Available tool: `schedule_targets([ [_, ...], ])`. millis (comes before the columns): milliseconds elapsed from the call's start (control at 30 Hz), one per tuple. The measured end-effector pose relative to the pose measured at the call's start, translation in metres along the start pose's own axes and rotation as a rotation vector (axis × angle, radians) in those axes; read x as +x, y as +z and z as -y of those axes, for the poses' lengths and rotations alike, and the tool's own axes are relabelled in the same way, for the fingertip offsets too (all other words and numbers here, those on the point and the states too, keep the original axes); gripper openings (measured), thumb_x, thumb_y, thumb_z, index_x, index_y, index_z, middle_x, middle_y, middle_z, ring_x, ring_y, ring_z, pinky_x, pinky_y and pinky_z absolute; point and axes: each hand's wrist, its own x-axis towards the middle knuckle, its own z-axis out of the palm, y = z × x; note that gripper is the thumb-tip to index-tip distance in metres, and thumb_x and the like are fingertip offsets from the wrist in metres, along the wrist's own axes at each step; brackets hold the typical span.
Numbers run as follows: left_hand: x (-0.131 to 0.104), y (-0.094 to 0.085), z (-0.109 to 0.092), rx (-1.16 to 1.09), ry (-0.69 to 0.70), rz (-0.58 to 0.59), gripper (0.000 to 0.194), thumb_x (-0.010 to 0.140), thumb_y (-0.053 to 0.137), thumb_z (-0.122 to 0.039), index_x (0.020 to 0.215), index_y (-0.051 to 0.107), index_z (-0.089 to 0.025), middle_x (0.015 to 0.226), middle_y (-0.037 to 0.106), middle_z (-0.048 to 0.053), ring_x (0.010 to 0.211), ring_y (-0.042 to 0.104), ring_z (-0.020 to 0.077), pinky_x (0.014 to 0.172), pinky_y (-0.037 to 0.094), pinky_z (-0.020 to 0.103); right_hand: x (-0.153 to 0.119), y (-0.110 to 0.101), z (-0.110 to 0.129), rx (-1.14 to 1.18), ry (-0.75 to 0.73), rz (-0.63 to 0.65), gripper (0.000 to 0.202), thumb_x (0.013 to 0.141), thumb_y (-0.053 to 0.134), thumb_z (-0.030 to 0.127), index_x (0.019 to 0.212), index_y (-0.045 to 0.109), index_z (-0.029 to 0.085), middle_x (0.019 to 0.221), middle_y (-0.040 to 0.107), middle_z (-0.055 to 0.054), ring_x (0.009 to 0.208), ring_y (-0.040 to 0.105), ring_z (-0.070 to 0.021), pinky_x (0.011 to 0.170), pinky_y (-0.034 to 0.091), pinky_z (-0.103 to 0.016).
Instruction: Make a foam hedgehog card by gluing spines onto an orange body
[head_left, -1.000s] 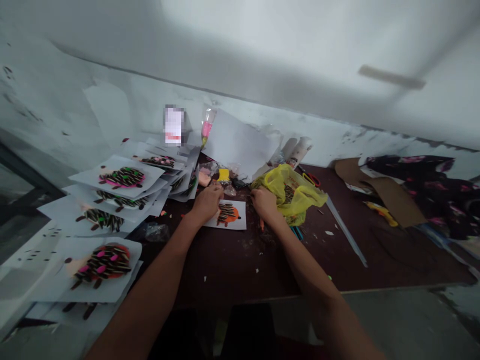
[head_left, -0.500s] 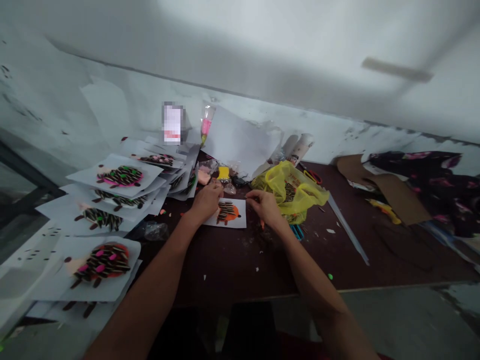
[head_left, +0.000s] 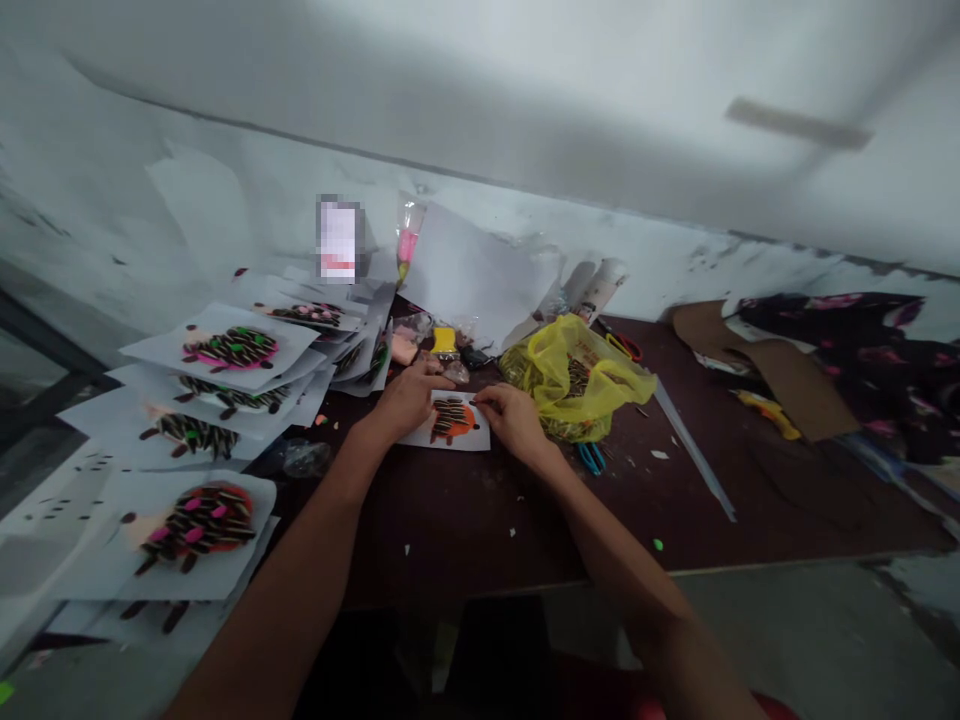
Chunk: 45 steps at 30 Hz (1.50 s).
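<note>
A white paper card [head_left: 478, 440] lies on the dark table, bearing an orange clay hedgehog [head_left: 463, 421] with striped seeds in rows over its left part. My left hand [head_left: 406, 400] rests at the card's left edge, fingers stretched toward its top. Over the upper right of the orange clay, my right hand [head_left: 511, 415] is closed in a pinch; whatever its fingertips hold is too small to make out. Beside it stands a yellow plastic bag [head_left: 551, 390] with seeds inside.
Stacked hedgehog cards [head_left: 217, 350] fill the left side. Blue-handled scissors [head_left: 591, 458], a clear strip [head_left: 694, 450] and paper scraps lie to the right. Behind the card are a yellow-capped container [head_left: 445, 343] and clay in plastic wrap [head_left: 405, 345]. A white roll [head_left: 602, 288] leans at the wall.
My right hand has moved left from beside the card to over the orange clay, still pinching. My left hand stays at the card's left edge. The view has shifted slightly.
</note>
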Motion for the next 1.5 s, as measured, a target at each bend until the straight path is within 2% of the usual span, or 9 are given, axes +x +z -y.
schedule_targets([
  [300, -0.001, -0.005, -0.007, -0.022, 0.008, 0.139, 0.039, 0.080, 0.052, -0.010, 0.110, 0.075, -0.022, 0.116, 0.060, 0.010, 0.115, 0.056, 0.0269, 0.101, 0.044, 0.040, 0.000, 0.002, 0.011, -0.121, 0.021, 0.038, 0.019, 0.090, 0.059, 0.018, 0.100, 0.076, 0.019, 0.092, 0.072, -0.006, 0.081, 0.064, -0.0170, 0.073, 0.043, -0.025],
  [633, -0.001, -0.006, -0.009, 0.082, 0.018, 0.140, 0.045, 0.077, 0.053, -0.008, 0.111, 0.076, -0.025, 0.116, 0.062, 0.010, 0.119, 0.054, 0.0268, 0.099, 0.045, 0.037, 0.003, 0.002, 0.017, -0.208, 0.031, 0.114, 0.023, 0.092, 0.055, 0.018, 0.102, 0.076, 0.022, 0.099, 0.072, -0.006, 0.092, 0.065, -0.0185, 0.077, 0.043, -0.025],
  [867, -0.001, -0.010, -0.013, 0.129, 0.006, 0.166, 0.040, 0.081, 0.056, -0.015, 0.113, 0.076, -0.027, 0.115, 0.062, 0.010, 0.112, 0.057, 0.0263, 0.097, 0.046, 0.037, 0.005, -0.002, 0.022, -0.277, -0.003, 0.174, 0.024, 0.093, 0.052, 0.017, 0.100, 0.075, 0.021, 0.096, 0.070, -0.006, 0.087, 0.063, -0.0168, 0.071, 0.039, -0.023],
  [1067, -0.001, -0.012, -0.015, 0.136, 0.011, 0.179, 0.042, 0.080, 0.055, -0.013, 0.114, 0.075, -0.027, 0.119, 0.059, 0.010, 0.121, 0.052, 0.0277, 0.101, 0.045, 0.038, 0.007, -0.001, 0.023, -0.331, -0.006, 0.216, 0.025, 0.095, 0.050, 0.019, 0.100, 0.074, 0.021, 0.096, 0.068, -0.007, 0.087, 0.062, -0.0170, 0.069, 0.036, -0.024],
  [1233, 0.001, -0.015, -0.017, 0.141, -0.021, 0.245, 0.045, 0.079, 0.054, -0.009, 0.116, 0.074, -0.026, 0.120, 0.059, 0.010, 0.123, 0.051, 0.0287, 0.102, 0.044, 0.040, 0.007, -0.002, 0.024, -0.363, 0.002, 0.239, 0.025, 0.095, 0.050, 0.019, 0.101, 0.074, 0.021, 0.097, 0.068, -0.006, 0.085, 0.061, -0.0165, 0.067, 0.035, -0.024],
  [1500, 0.001, -0.008, -0.009, 0.124, 0.030, 0.191, 0.044, 0.077, 0.053, -0.009, 0.111, 0.076, -0.027, 0.119, 0.060, 0.010, 0.126, 0.048, 0.0291, 0.103, 0.042, 0.041, 0.007, -0.003, 0.025, -0.360, -0.011, 0.231, 0.025, 0.095, 0.050, 0.018, 0.100, 0.074, 0.022, 0.096, 0.068, -0.006, 0.088, 0.063, -0.0173, 0.067, 0.037, -0.024],
])
